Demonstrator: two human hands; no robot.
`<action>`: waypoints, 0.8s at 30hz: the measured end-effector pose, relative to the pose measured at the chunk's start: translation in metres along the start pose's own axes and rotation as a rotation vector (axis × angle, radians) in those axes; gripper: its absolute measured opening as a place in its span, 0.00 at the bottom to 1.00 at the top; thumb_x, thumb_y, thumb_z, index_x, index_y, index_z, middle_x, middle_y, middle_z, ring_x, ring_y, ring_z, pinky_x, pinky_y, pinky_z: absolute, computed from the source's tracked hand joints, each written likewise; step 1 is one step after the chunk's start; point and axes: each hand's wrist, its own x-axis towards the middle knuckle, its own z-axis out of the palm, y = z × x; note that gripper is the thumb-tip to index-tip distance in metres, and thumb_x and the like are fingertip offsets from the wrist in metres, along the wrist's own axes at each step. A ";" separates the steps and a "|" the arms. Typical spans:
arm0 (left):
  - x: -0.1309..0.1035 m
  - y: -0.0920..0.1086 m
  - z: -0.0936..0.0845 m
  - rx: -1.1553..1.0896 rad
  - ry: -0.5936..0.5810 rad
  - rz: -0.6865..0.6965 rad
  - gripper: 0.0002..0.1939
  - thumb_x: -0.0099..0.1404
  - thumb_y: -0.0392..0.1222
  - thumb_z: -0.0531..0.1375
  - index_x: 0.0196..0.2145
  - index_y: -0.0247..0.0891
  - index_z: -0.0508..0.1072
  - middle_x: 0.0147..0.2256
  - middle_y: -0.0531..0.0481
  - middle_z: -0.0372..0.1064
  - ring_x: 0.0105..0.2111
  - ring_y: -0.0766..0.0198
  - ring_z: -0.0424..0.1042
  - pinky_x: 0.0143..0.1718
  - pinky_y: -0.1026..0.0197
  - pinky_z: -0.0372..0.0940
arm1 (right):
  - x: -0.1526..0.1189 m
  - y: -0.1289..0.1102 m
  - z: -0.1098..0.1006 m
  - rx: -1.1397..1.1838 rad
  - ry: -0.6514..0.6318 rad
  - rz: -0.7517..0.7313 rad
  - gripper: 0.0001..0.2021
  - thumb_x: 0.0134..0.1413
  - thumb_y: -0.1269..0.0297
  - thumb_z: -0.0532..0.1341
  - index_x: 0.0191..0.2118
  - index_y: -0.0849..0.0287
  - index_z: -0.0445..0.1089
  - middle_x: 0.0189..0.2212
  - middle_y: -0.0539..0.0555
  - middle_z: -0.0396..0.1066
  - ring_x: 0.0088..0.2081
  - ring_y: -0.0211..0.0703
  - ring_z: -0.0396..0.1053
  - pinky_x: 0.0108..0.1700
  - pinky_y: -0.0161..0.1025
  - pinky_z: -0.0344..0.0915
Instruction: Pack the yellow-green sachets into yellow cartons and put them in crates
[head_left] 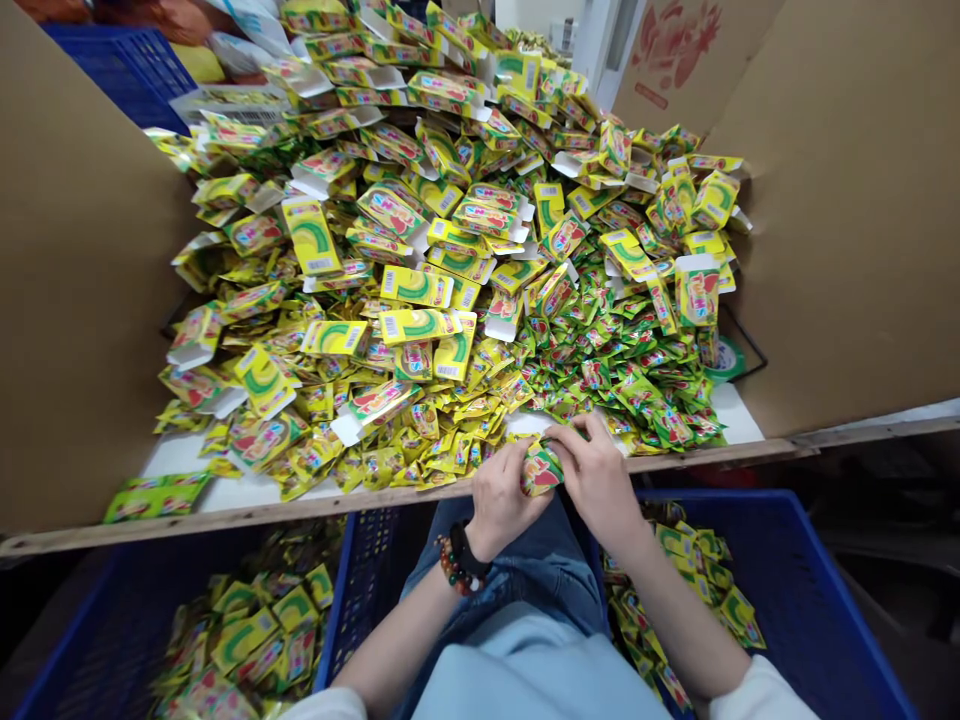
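Left hand [501, 495] pinching left side of small printed pack [541, 468], fingers curled; right hand [600, 485] pinching its upper right end, thumb and fingertips bent in. Pack sits between both hands, at table edge [300, 514]; can't tell if its flap is open. Beaded bracelet [455, 560] on left wrist. Green sachets [637, 385] loose, just beyond right hand; yellow sachets [450, 450] just beyond left hand and to its left. Heap of yellow boxes [416, 288] farther out from both hands, many with white flaps open. Green strip [157, 497] flat, well left of left hand. Blue crates below: left crate [339, 600] left of left hand, right crate [814, 565] right of right hand, both holding filled-looking packs.
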 end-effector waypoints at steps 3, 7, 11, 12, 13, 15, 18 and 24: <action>-0.003 0.005 0.006 -0.096 0.063 -0.044 0.26 0.56 0.44 0.61 0.52 0.37 0.65 0.41 0.42 0.73 0.40 0.53 0.75 0.41 0.55 0.70 | -0.009 -0.004 0.015 -0.096 0.218 -0.028 0.10 0.62 0.63 0.58 0.46 0.53 0.73 0.34 0.56 0.74 0.38 0.49 0.68 0.46 0.47 0.60; -0.008 0.006 0.012 -0.177 0.134 -0.088 0.25 0.59 0.42 0.59 0.54 0.38 0.64 0.43 0.41 0.73 0.41 0.53 0.75 0.42 0.54 0.70 | -0.020 -0.004 0.022 -0.065 0.133 -0.080 0.08 0.62 0.68 0.57 0.39 0.52 0.74 0.33 0.52 0.78 0.47 0.52 0.70 0.55 0.55 0.49; -0.016 0.000 0.019 -0.161 0.150 -0.069 0.29 0.61 0.42 0.59 0.59 0.38 0.58 0.45 0.39 0.72 0.42 0.54 0.75 0.42 0.53 0.71 | -0.031 0.003 0.024 0.155 -0.035 -0.064 0.14 0.63 0.70 0.53 0.45 0.49 0.73 0.43 0.51 0.78 0.57 0.51 0.66 0.61 0.57 0.44; -0.018 -0.002 0.021 -0.154 0.154 -0.055 0.31 0.61 0.42 0.60 0.60 0.39 0.56 0.47 0.39 0.71 0.43 0.53 0.75 0.42 0.53 0.71 | -0.032 0.007 0.026 0.223 0.018 -0.008 0.15 0.63 0.68 0.54 0.50 0.48 0.71 0.48 0.52 0.76 0.59 0.51 0.64 0.62 0.56 0.46; -0.020 -0.004 0.023 -0.149 0.165 -0.030 0.32 0.61 0.43 0.61 0.60 0.40 0.55 0.48 0.38 0.70 0.45 0.53 0.74 0.43 0.52 0.71 | -0.033 0.010 0.028 0.299 0.083 0.071 0.18 0.61 0.66 0.56 0.55 0.48 0.68 0.53 0.54 0.72 0.61 0.51 0.62 0.62 0.55 0.48; -0.022 -0.007 0.027 -0.137 0.197 0.042 0.30 0.61 0.42 0.62 0.58 0.42 0.55 0.50 0.39 0.69 0.46 0.52 0.73 0.42 0.53 0.71 | -0.034 0.016 0.033 0.488 0.126 0.258 0.26 0.58 0.60 0.60 0.61 0.50 0.62 0.59 0.57 0.66 0.62 0.51 0.61 0.61 0.52 0.57; -0.022 -0.008 0.033 -0.144 0.199 0.101 0.28 0.62 0.41 0.61 0.57 0.43 0.54 0.53 0.38 0.65 0.48 0.51 0.72 0.42 0.52 0.70 | -0.032 0.020 0.037 0.765 -0.105 0.409 0.23 0.56 0.53 0.61 0.57 0.53 0.69 0.54 0.56 0.73 0.57 0.52 0.68 0.58 0.52 0.64; -0.017 -0.002 0.031 -0.151 0.051 -0.022 0.32 0.63 0.41 0.56 0.62 0.35 0.49 0.52 0.33 0.65 0.49 0.50 0.72 0.45 0.50 0.70 | -0.033 0.014 0.036 0.711 -0.073 0.329 0.15 0.53 0.56 0.65 0.47 0.50 0.77 0.47 0.53 0.77 0.56 0.57 0.70 0.62 0.58 0.60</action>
